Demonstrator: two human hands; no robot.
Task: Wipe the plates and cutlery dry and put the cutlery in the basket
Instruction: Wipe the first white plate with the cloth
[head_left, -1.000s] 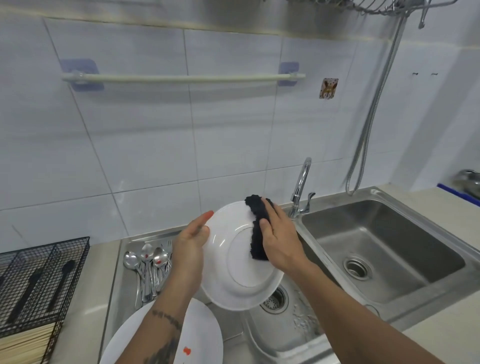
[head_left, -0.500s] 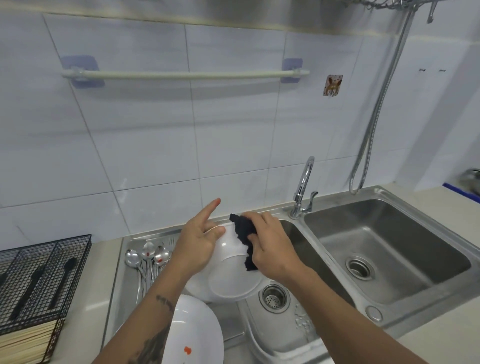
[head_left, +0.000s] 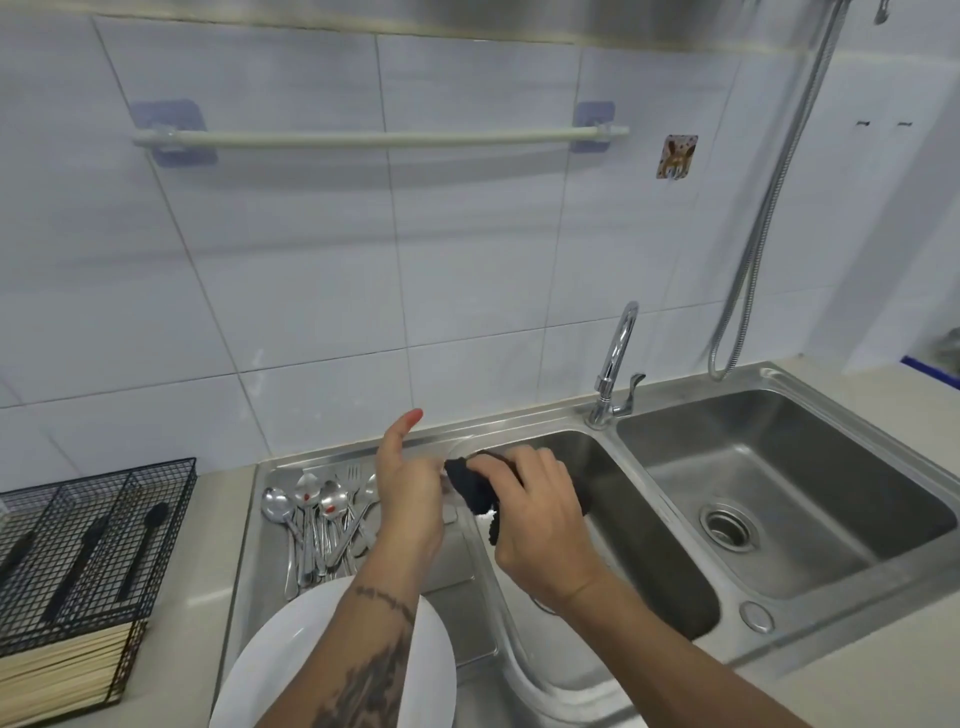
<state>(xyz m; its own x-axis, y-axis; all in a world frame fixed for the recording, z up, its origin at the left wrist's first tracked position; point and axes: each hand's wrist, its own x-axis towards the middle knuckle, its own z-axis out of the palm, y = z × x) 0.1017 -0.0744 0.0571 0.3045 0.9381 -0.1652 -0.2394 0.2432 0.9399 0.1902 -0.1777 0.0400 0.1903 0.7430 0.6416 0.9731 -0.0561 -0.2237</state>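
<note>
Since a second ago I've tipped the plate down, nearly hidden. Right hand (head_left: 540, 525) grips the cloth (head_left: 470, 488), left hand (head_left: 408, 493) can't tell. Spoons (head_left: 311, 514) still unwiped, outside the basket (head_left: 156, 483).

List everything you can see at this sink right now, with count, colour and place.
Plate: one, white, on the drainboard under the left forearm.
Cloth: one, black, bunched in the right hand.
Spoons and fork: a pile, steel, exact count unclear, on the drainboard.
Wire basket: one, black, left counter, dark-handled utensils inside.
Chopsticks: a bundle, pale, in the basket's near compartment.
Double sink: steel.
Tap: one, chrome.
Towel rail: one, white, on the tiles.
Left hand: forefinger raised; its grip is hidden.
Right hand: grips the cloth.
</note>
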